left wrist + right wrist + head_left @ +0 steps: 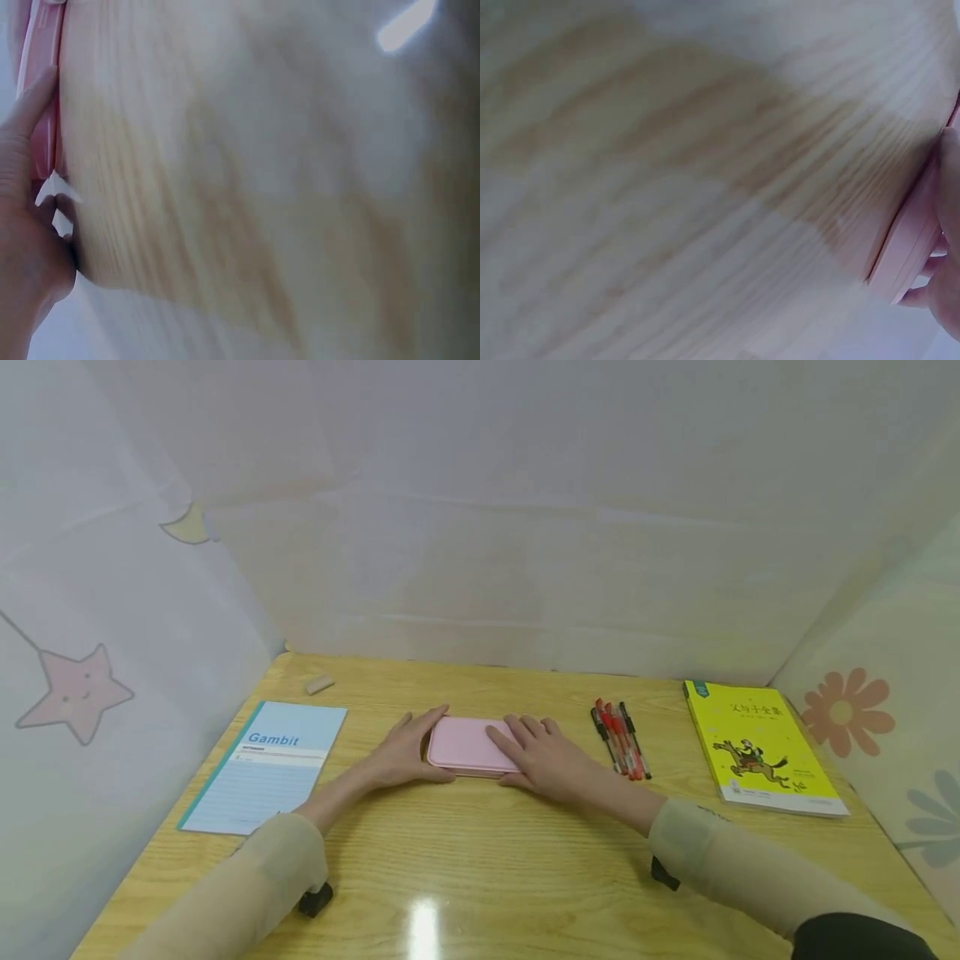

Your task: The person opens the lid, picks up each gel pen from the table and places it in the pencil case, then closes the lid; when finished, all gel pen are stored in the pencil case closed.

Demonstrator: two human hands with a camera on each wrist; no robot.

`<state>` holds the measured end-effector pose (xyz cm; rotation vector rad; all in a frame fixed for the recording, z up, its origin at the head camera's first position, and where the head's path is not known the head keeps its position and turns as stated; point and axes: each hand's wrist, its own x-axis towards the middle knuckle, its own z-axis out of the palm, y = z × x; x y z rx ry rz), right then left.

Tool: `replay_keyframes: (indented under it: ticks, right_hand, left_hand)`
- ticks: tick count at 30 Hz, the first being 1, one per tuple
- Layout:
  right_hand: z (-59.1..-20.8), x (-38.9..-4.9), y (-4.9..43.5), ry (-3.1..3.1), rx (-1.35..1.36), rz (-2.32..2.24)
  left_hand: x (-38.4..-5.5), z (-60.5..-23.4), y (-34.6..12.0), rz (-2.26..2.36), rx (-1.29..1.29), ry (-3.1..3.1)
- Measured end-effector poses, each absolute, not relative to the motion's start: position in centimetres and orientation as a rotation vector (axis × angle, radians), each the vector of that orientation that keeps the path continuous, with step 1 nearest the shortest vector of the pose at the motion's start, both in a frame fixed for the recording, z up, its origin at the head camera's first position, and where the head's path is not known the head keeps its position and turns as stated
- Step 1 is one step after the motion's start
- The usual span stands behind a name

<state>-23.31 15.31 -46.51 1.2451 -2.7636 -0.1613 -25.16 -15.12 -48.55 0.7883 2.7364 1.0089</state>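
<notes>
A pink pencil case (463, 745) lies flat on the wooden table (480, 860), its lid down. My left hand (399, 753) holds its left end, the thumb along the near side and the fingers round the far corner. In the left wrist view, that thumb lies against the side of the case (46, 139). My right hand (553, 762) covers the right end, with fingers spread over the lid and the thumb at the near edge. The right wrist view shows the seamed side of the case (909, 244) beside the right hand (949, 225).
A blue and white notebook (273, 768) lies on the left, with a small pale block (319, 684) behind it. Several red and black pens (621, 739) lie right of the case. Farther right is a yellow book (761, 747). Patterned cloth walls (480, 552) surround the table's back and sides.
</notes>
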Motion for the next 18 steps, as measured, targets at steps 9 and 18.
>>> replay_keyframes:
  ticks: [9,18]
  right_hand:
    - [-47.16,-23.49,15.20,-2.573,1.276,-0.346]
    - [-47.23,-23.70,15.23,-2.475,1.279,-0.416]
  left_hand:
    - [-24.70,-48.78,-14.86,0.967,0.777,2.804]
    - [-24.96,-48.79,-14.82,0.960,0.791,2.799]
